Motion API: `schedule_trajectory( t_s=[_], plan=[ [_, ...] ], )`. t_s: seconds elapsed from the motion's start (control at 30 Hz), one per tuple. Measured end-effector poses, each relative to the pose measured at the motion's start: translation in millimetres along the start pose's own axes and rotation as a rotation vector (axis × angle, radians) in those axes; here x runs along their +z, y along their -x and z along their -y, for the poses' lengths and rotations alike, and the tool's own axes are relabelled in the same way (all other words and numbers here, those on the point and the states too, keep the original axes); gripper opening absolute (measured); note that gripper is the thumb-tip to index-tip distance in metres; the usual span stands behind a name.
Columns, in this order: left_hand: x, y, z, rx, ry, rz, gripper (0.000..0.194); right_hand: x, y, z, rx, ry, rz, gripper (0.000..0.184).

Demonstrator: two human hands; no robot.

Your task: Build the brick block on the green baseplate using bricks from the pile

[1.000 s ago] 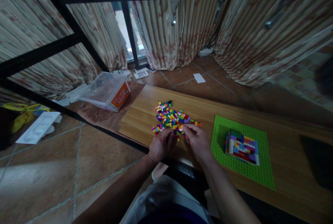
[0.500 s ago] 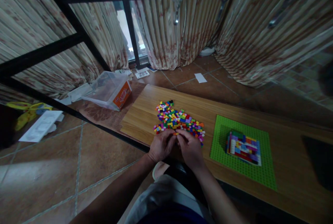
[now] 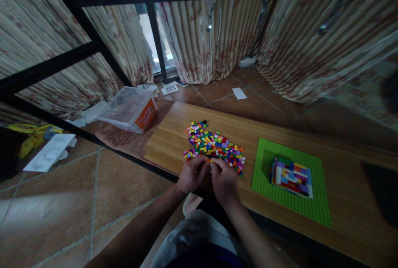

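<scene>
- Your right hand (image 3: 224,181) has drawn back from the lower right edge of the brick pile (image 3: 214,145) and now sits knuckle to knuckle with your left hand (image 3: 191,175), just below centre frame.
- Both hands are curled, fingertips meeting over a small orange brick (image 3: 210,160) at the pile's near edge; whether either hand truly pinches it, you cannot tell at this size.
- With the hand out of the way, the pile's lower right corner shows again, so more loose bricks lie open to you.
- The pile lies on the wooden board (image 3: 168,139), mid-frame, touching your fingertips.
- To the right, well apart from your hands, the green baseplate (image 3: 264,176) carries a part-built block (image 3: 291,175).
- At upper left, a clear plastic tub (image 3: 129,108) rests off the board's corner.
- A black bar (image 3: 46,67) crosses the upper left; nothing lies between your hands and the bricks.
</scene>
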State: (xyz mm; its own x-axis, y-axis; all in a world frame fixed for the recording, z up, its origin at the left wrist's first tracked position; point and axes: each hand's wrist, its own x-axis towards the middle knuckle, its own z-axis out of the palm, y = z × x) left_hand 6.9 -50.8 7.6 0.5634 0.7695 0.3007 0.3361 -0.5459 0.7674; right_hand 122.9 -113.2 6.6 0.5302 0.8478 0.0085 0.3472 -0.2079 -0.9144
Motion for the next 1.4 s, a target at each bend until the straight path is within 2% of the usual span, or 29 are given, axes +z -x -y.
schedule_trajectory(
  t_s=[0.1,0.2,0.37,0.47,0.57,0.7,0.87,0.97,1.13,1.27,1.4],
  plan=[
    [1.5,0.0,0.0,0.000,-0.026,-0.007,0.015,-2.8,1.8,1.0,0.029,-0.029,-0.019,0.031],
    [4.5,0.1,1.5,-0.002,-0.063,-0.046,0.015,-13.0,4.3,1.6,0.080,-0.158,-0.023,0.031],
    [9.3,-0.7,5.5,-0.008,-0.074,-0.048,0.013,-48.2,12.5,4.4,0.154,-0.420,-0.077,0.031],
    [11.0,-1.4,8.3,0.018,-0.083,-0.059,0.011,-71.5,22.2,6.1,0.205,-0.464,-0.090,0.030],
    [12.8,-1.8,12.7,0.042,-0.109,-0.100,0.010,-90.8,34.1,1.9,0.247,-0.475,-0.158,0.029],
    [15.3,-2.4,18.6,0.073,-0.174,-0.137,0.016,-121.1,48.3,-15.2,0.281,-0.408,-0.299,0.032],
    [15.4,-2.7,19.0,0.064,-0.176,-0.102,0.020,-172.9,51.5,-40.1,0.235,-0.098,-0.506,0.039],
    [12.2,-1.5,15.7,0.048,-0.159,-0.076,0.021,-195.5,43.6,-52.5,0.205,0.051,-0.604,0.040],
    [3.9,0.6,11.1,0.151,-0.169,-0.008,0.031,-205.2,24.5,-70.4,0.184,-0.036,-0.688,0.039],
    [2.1,-1.2,10.1,0.264,-0.230,0.049,0.049,-202.1,13.6,-81.5,0.166,-0.104,-0.626,0.038],
    [4.3,-2.9,10.9,0.306,-0.318,0.076,0.052,-200.8,8.6,-85.9,0.121,-0.051,-0.549,0.032]
  ],
)
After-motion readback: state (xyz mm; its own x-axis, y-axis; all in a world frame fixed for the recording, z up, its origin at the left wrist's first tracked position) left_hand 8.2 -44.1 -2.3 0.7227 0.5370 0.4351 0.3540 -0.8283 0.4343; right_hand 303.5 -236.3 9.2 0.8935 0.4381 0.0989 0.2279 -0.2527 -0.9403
